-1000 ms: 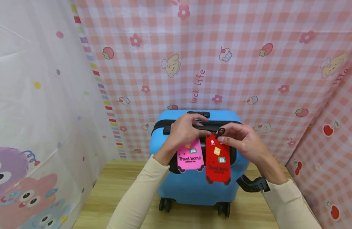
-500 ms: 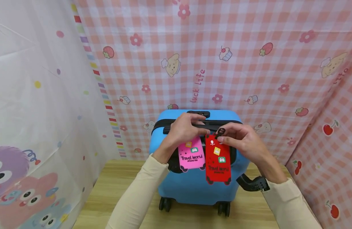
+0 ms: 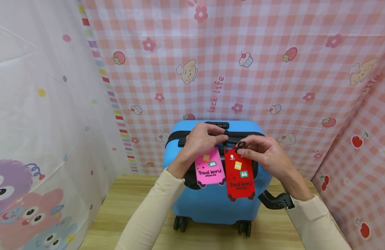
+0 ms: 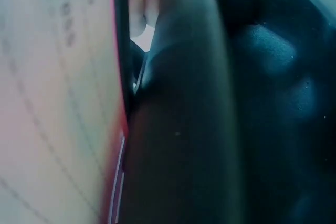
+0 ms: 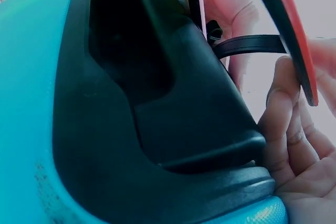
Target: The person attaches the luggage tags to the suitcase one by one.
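Through the remote feeds I am watching the right hand (image 3: pixel 265 149) pinching the red tag (image 3: pixel 239 184) near its top, thumb in front, the little black buckle (image 3: pixel 241 144) sitting just by the fingertips. The left hand (image 3: pixel 200 140) is arching over the black handle (image 4: pixel 184 129), thumb and forefinger drawn together, and I judge they are pinching the black strap (image 5: pixel 252 44), whose end is poking up between them; how its other fingers are gripping I cannot tell. What I am reading as decisive is the strap's line: it is running sideways from the red tag, leftward across the gap toward the left hand, while the tag is hanging below the right hand, the nearer one, its long axis almost upright and its foot leaning slightly right. The pink tag (image 3: pixel 209 166) is hanging beneath the left hand, beside the red one, its fastening hidden from me. Behind both, the blue suitcase (image 3: pixel 217 208) is standing on its wheels (image 3: pixel 180 224) on a wood-grain surface (image 3: pixel 117 208), before a checked curtain (image 3: pixel 217 52).
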Demonstrator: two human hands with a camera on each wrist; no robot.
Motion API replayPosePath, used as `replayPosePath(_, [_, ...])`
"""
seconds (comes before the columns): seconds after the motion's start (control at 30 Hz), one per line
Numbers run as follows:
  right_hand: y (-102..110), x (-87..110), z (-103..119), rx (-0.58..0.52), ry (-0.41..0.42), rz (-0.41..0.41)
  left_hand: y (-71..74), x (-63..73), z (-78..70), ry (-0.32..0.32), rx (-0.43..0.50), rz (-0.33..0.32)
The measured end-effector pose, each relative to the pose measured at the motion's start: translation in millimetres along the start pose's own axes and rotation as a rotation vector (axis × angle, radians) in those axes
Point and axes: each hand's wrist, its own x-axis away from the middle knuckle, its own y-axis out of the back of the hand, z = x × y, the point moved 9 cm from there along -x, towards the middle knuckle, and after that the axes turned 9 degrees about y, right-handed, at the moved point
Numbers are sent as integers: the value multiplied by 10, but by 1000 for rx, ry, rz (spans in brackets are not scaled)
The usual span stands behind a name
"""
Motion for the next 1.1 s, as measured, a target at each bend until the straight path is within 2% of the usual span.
replayPosePath(0.27, [-2,14,9,23,1,-42,45,17,-32,-9,-10,-100])
replayPosePath(0.73, [-35,31,25,110,-35,-82,61,62,-19,-29,-11,-164])
replayPosePath(0.9, [-24,46,23,127,-46,-103,77,74,-24,-46,2,-169])
replayPosePath(1.1, [-21,50,6,215,-95,-130,96,94,-53,-103,48,-123])
